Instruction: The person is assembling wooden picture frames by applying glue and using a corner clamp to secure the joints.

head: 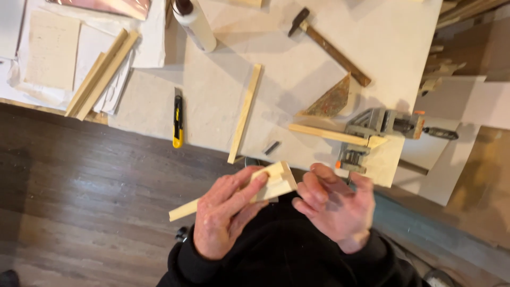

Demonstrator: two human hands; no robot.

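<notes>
Our left hand (226, 212) gripped a pale wood strip (234, 195) held out over the floor, just off the table (372, 32) edge. Our right hand (334, 204) sat beside its mitred end, fingers curled, holding nothing we could see. A corner clamp (372, 130), hammer (329, 47) and utility knife (178, 119) lay on the table.

Pale wood strip (234, 194) in the hands, yellow-and-black utility knife (178, 118) beyond them, grey metal corner clamp (372, 127) with orange tips, white-papered table (297, 64), dark plank floor (79, 202), black sleeves (276, 255).
</notes>
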